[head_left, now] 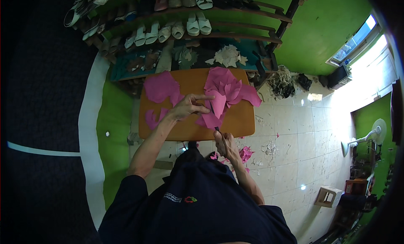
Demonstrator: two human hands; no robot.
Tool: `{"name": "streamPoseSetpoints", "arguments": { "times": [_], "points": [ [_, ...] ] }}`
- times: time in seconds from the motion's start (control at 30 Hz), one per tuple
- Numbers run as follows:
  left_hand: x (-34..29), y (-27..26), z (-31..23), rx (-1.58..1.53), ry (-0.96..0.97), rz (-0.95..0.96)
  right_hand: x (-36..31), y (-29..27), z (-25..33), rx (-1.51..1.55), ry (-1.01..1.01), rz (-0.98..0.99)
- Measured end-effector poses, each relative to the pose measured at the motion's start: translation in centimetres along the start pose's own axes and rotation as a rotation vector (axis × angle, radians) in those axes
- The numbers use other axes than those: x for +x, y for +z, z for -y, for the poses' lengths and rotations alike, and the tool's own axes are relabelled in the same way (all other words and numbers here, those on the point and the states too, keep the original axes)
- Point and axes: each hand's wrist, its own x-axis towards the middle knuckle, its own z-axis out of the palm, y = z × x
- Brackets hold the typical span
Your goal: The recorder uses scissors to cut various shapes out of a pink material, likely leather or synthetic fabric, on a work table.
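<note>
While the pink sheet lies near the surface's front edge, the left hand presses it flat with spread fingers, steadying it. The right hand, at that edge, grips a knife whose blade meets the sheet; more pink pieces sit toward the left edge.

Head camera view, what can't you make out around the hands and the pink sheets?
- Tool in the right hand: head view, too small; the fist hides its handle.
- Pink sheet under the left hand: head view, fingers cover part.
- Orange board: near edge hidden by the person's dark shirt.
</note>
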Motion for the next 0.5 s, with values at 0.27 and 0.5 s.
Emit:
{"name": "streamPoseSetpoints", "arguments": {
  "times": [0.27,0.5],
  "points": [
    [0.4,-1.0,0.8,-0.007,0.021,0.016,-0.6,-0.4,1.3,-0.017,0.008,0.083],
    [0.8,-0.4,0.8,0.027,0.009,0.09,0.4,-1.1,0.6,-0.053,-0.051,0.176]
  ]
}}
